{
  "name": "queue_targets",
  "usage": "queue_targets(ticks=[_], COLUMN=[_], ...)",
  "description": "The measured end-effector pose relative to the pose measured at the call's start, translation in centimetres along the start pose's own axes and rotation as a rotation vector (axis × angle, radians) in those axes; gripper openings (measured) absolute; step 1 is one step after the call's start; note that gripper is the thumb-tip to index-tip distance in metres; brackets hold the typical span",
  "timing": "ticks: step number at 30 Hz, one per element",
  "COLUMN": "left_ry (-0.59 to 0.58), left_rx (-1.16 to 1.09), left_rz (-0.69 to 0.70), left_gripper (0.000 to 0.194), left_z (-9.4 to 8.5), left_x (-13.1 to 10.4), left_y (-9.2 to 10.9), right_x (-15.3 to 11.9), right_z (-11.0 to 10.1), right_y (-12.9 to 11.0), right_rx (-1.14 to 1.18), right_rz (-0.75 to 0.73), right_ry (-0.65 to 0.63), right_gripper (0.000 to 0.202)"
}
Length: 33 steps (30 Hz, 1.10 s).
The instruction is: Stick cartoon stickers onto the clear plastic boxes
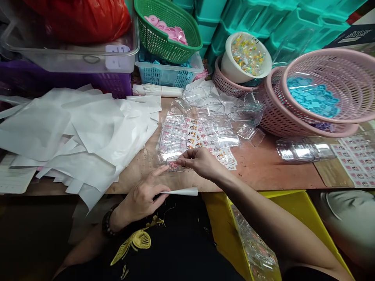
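Two hands work at the table edge (263,175). Our right hand (202,162) pinches a small pink sticker (173,165) onto a clear plastic box (170,157), first in a row of such boxes. Our left hand (143,197) grips a white paper strip (183,191) between fingers, forefinger touching the box.

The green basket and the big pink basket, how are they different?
The green basket is smaller and sits up on a blue crate, holding pink pieces. The big pink basket is wider, tilted on its side inside another pink basket, holding blue pieces. Both are plastic mesh baskets at the back of the table.
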<state>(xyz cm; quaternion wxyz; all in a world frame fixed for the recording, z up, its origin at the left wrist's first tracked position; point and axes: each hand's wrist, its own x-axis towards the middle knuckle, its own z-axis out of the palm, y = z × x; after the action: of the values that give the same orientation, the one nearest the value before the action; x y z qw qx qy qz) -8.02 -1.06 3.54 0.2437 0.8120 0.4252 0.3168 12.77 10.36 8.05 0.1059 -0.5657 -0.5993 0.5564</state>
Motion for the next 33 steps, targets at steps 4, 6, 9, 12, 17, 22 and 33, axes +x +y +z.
queue_targets(ticks=[4,6,9,12,17,22,33], left_ry=[-0.006,-0.024,-0.053,-0.076,-0.106,-0.130,-0.062], left_rx=[0.024,0.036,0.058,0.101,0.141,0.081,-0.056], left_rz=[0.022,0.044,0.076,0.075,0.037,0.043,-0.079], left_gripper=[0.013,0.011,0.011,0.012,0.015,0.016,0.011], left_z=[0.2,0.3,0.4,0.6,0.4,0.1,-0.6], left_x=[0.2,0.4,0.8,1.0,1.3,1.6,0.8], left_y=[0.1,0.1,0.2,0.4,0.7,0.8,-0.2], right_x=[0.1,0.1,0.0,-0.3,-1.5,-2.6,-2.8], right_z=[0.1,0.0,0.0,0.3,1.0,-0.7,1.4], right_y=[0.1,0.0,-0.3,-0.7,-0.7,1.2,7.0], right_rx=[-0.011,-0.017,-0.060,-0.150,-0.478,-0.586,-0.612], right_rz=[-0.008,-0.011,-0.019,-0.049,-0.138,-0.072,-0.396], right_ry=[-0.002,0.002,0.010,0.039,0.188,0.369,0.469], right_gripper=[0.044,0.044,0.042,0.038,0.017,0.040,0.044])
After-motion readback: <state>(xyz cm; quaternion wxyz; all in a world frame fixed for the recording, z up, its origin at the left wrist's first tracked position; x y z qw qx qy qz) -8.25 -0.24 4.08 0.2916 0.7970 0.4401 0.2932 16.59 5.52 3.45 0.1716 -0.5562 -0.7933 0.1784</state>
